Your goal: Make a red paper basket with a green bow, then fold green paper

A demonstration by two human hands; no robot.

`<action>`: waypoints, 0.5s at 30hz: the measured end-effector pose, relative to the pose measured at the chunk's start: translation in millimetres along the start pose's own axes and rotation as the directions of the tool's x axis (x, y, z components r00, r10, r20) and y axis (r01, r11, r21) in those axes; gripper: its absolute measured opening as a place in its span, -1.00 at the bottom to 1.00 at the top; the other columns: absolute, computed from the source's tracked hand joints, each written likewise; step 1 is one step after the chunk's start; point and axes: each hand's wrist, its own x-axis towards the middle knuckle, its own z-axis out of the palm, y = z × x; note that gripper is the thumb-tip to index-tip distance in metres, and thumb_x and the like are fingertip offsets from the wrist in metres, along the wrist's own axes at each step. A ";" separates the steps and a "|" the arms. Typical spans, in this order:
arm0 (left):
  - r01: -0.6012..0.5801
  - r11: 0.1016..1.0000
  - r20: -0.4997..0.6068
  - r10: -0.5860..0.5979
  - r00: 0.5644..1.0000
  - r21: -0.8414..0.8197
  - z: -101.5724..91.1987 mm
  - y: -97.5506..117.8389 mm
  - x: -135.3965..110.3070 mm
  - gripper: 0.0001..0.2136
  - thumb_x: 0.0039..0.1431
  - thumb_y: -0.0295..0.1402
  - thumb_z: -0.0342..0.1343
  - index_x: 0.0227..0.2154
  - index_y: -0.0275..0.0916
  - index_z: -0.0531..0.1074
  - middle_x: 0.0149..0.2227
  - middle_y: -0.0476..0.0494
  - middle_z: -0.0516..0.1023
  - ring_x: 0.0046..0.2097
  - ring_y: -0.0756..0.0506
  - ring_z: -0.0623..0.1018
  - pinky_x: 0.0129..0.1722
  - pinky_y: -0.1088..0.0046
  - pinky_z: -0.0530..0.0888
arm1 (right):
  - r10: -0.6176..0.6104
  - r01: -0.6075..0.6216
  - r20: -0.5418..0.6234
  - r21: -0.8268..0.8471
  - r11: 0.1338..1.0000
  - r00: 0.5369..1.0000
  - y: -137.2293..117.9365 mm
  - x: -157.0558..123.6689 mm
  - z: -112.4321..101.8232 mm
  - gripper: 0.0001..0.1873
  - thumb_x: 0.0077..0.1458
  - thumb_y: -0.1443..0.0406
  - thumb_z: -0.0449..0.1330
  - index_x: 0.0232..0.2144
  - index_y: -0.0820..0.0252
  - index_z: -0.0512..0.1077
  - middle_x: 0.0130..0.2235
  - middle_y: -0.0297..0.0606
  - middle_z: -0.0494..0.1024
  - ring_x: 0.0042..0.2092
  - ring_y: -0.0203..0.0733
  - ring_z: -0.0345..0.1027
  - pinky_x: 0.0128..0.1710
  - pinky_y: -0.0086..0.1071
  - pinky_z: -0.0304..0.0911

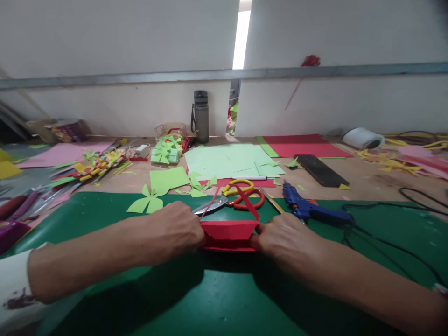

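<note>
Hands, left (175, 228) and right (285, 238), gripping ends of folded red paper (228, 234) on green mat (217, 298)

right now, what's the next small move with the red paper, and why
Probably press the red paper down flat on the mat to set its fold. The left hand and right hand grip only its two ends, its middle looks unpressed, and a loose strip rises from its right end.

Place: a paper-craft workshop.
Bench: green mat (105, 214) strewn with paper scraps (196, 183).
Tools: scissors (234, 198), glue gun (308, 207).
Stock: coloured sheets (227, 161) against white partition walls (115, 32).
</note>
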 end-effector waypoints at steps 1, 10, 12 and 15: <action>-0.002 1.000 -0.015 0.002 1.000 -0.009 1.1 0.0 -0.1 -0.76 0.04 -0.58 0.14 -0.66 -0.25 0.36 -0.74 0.04 0.29 -0.71 0.03 0.09 -0.65 0.36 -0.10 | -0.003 0.002 -0.022 -0.025 1.000 1.000 0.1 0.1 2.9 -0.77 -0.17 0.59 0.14 -0.65 0.22 0.37 -0.60 -0.28 0.46 -0.61 -0.27 0.20 -0.56 -0.32 -0.27; -0.024 0.999 -0.055 0.022 0.998 -0.033 8.8 -1.4 -3.2 -0.84 0.03 -0.58 0.15 -0.57 -0.22 0.42 -0.70 0.04 0.36 -0.68 0.01 0.21 -0.65 0.38 -0.07 | 0.003 -0.004 -0.063 -0.029 1.000 0.998 1.6 1.7 16.2 -0.78 -0.11 0.57 0.11 -0.56 0.20 0.41 -0.58 -0.29 0.48 -0.63 -0.29 0.18 -0.56 -0.29 -0.33; -0.019 0.999 -0.069 0.017 0.998 -0.036 12.9 -2.5 -4.5 -0.85 0.05 -0.56 0.15 -0.55 -0.21 0.43 -0.69 0.05 0.37 -0.67 0.00 0.22 -0.64 0.36 -0.06 | 0.002 -0.004 -0.046 -0.033 0.999 0.999 2.7 1.0 13.9 -0.77 -0.12 0.58 0.10 -0.61 0.20 0.38 -0.60 -0.29 0.45 -0.63 -0.28 0.18 -0.56 -0.29 -0.31; -0.019 0.998 -0.125 0.012 0.992 -0.059 21.4 -4.9 -6.1 -0.83 0.09 -0.54 0.13 -0.56 -0.21 0.42 -0.67 0.06 0.36 -0.66 0.02 0.22 -0.62 0.34 -0.05 | -0.005 0.004 -0.020 -0.018 1.000 1.000 5.9 0.5 13.0 -0.79 -0.13 0.57 0.12 -0.64 0.22 0.37 -0.60 -0.28 0.44 -0.63 -0.30 0.16 -0.57 -0.30 -0.31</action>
